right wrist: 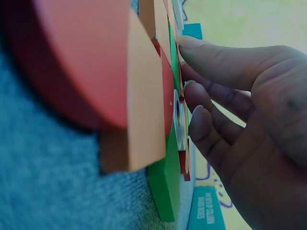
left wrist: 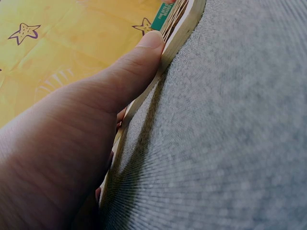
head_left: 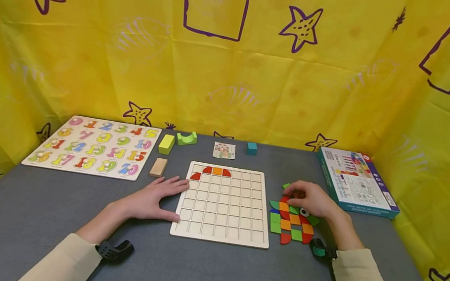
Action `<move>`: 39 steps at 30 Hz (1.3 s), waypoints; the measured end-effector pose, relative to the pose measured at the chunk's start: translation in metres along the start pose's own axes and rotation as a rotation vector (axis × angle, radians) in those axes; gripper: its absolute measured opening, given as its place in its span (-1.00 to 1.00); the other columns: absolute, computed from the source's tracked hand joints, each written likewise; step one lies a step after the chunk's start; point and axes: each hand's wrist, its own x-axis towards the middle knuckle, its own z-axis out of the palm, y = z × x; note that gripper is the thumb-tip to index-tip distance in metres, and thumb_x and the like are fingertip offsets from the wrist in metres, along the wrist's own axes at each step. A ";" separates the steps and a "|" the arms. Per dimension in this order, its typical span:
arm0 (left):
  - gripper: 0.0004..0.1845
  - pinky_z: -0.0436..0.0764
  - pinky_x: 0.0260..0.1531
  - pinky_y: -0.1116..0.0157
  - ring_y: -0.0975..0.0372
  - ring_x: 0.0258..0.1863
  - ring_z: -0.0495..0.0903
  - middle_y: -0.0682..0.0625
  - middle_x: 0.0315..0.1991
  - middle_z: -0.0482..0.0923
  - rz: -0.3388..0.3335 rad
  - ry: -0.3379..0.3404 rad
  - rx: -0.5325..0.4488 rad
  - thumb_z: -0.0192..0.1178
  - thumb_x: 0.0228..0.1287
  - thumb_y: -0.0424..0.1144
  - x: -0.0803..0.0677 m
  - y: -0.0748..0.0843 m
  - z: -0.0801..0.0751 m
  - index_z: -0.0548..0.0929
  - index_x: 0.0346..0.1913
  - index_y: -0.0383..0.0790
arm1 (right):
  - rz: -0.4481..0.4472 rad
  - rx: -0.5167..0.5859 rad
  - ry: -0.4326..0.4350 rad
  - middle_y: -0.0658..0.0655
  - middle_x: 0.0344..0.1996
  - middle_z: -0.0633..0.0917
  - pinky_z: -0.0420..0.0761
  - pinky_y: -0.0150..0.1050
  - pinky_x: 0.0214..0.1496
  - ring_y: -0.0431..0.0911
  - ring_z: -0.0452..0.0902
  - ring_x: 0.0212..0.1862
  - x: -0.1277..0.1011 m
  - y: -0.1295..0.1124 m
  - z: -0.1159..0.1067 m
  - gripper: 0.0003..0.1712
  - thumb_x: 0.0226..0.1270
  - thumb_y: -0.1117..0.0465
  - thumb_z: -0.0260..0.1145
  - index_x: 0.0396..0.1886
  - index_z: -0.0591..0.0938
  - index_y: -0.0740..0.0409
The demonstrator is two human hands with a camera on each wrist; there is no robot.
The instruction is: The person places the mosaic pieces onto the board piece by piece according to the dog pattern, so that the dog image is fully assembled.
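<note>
while the number puzzle lies near the table's far left corner, with a yellow block and a tan block just beside its right edge, the left hand rests flat on the grey cloth. its fingers are straight and hold nothing; the fingertips and thumb touch the left edge of the grid board. the left wrist view shows the thumb pressed along that thin wooden edge, so the board looks braced rather than gripped. the board sits in the middle of the table, and a few red and orange pieces fill cells in its far left corner. behind it lie a green arch block, a small pattern card and a teal cube.

right of the board, the pile of coloured tiles lies on the cloth, touching or nearly touching the board's right edge. the right hand hovers over the pile's far end, fingers curled down onto a tile; the right wrist view shows fingertips against the tiles' faces, but i cannot tell whether one is pinched or only touched. the tiles look like light, stiff painted wood, smooth and a bit slippery; i judge a pinch across two opposite edges suits them best. a boxed game lies by the table's right edge.
</note>
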 end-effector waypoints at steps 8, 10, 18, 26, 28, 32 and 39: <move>0.03 -0.18 0.47 -0.17 -0.02 0.57 -0.05 0.03 0.56 0.15 -0.001 0.001 0.001 0.35 0.15 0.34 0.001 -0.001 0.000 0.26 0.57 -0.11 | 0.031 0.012 0.052 0.16 -0.08 0.69 0.57 -0.02 0.03 0.03 0.53 -0.13 -0.001 0.003 -0.004 -0.75 0.37 0.30 0.39 0.02 0.71 0.23; 0.03 -0.18 0.47 -0.17 -0.02 0.57 -0.05 0.04 0.56 0.15 -0.004 0.001 -0.001 0.35 0.15 0.35 0.000 -0.001 0.000 0.26 0.57 -0.11 | 0.028 0.003 0.075 0.18 -0.09 0.68 0.57 -0.04 -0.01 0.03 0.53 -0.15 0.000 0.005 -0.004 -0.74 0.38 0.31 0.39 0.02 0.70 0.26; 0.04 -0.18 0.47 -0.18 -0.02 0.57 -0.05 0.05 0.56 0.16 -0.018 0.001 0.006 0.33 0.14 0.38 0.001 -0.002 0.000 0.26 0.57 -0.09 | 0.030 -0.011 0.085 0.21 -0.10 0.65 0.56 -0.12 -0.13 0.03 0.49 -0.20 0.013 0.009 -0.011 -0.69 0.37 0.34 0.38 0.09 0.67 0.29; 0.05 -0.19 0.48 -0.16 0.00 0.57 -0.06 0.06 0.56 0.14 -0.028 -0.015 0.008 0.33 0.12 0.39 0.002 -0.001 0.001 0.25 0.58 -0.08 | 0.060 -0.063 -0.017 0.22 -0.02 0.64 0.57 0.01 0.04 0.06 0.50 -0.10 0.028 0.010 -0.014 -0.69 0.36 0.33 0.38 0.08 0.70 0.25; 0.05 -0.19 0.47 -0.17 -0.01 0.57 -0.06 0.05 0.56 0.15 -0.026 -0.015 0.006 0.33 0.13 0.39 0.001 -0.001 0.001 0.25 0.58 -0.08 | 0.043 -0.087 -0.020 0.19 -0.07 0.65 0.57 0.02 0.04 0.05 0.50 -0.12 0.031 0.010 -0.013 -0.73 0.34 0.33 0.41 0.02 0.73 0.25; 0.04 -0.19 0.48 -0.16 0.00 0.57 -0.06 0.05 0.56 0.15 -0.021 -0.009 0.007 0.33 0.13 0.38 0.001 -0.001 0.002 0.26 0.57 -0.09 | 0.020 -0.120 -0.008 0.14 -0.18 0.64 0.56 0.04 0.03 0.04 0.49 -0.16 0.036 0.008 -0.013 -0.81 0.28 0.33 0.47 -0.12 0.73 0.21; 0.04 -0.20 0.47 -0.17 -0.02 0.57 -0.06 0.04 0.56 0.14 -0.014 -0.006 -0.006 0.34 0.14 0.36 0.000 -0.001 0.001 0.25 0.57 -0.10 | 0.012 -0.111 0.037 0.06 -0.27 0.69 0.59 -0.03 -0.05 0.01 0.51 -0.22 0.037 -0.001 -0.018 -0.93 0.35 0.31 0.42 -0.21 0.73 0.16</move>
